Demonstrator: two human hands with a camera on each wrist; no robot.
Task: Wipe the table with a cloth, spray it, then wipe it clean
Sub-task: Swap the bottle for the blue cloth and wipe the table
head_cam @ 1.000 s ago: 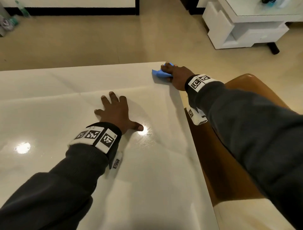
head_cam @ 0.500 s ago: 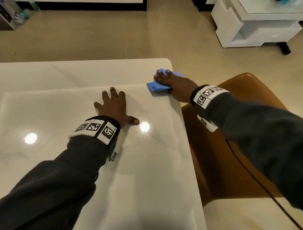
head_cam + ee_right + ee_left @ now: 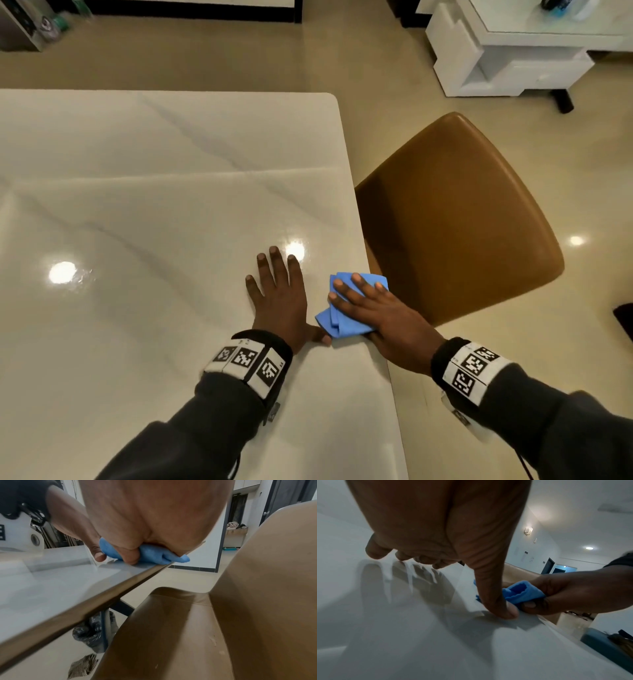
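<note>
A folded blue cloth (image 3: 330,320) lies on the glossy white marble table (image 3: 154,205), close to its right edge. My right hand (image 3: 370,305) lies over the cloth with its fingers stretched across the top. In the left wrist view its thumb pinches the bunched cloth (image 3: 522,593) from below. The right wrist view shows the cloth (image 3: 154,554) squeezed under my palm at the table's rim. My left hand (image 3: 277,294) rests flat on the table just left of the cloth, fingers spread, its thumb tip touching the cloth's near corner. No spray bottle is in view.
A brown leather chair (image 3: 455,212) stands tight against the table's right edge, beside my right hand. A white cabinet (image 3: 507,58) stands on the floor at the far right. A dark bin bag (image 3: 92,632) sits under the table.
My right hand has dragged the cloth from the far right corner back along the right edge, ending beside my left thumb. The left hand has stayed flat on the table.
</note>
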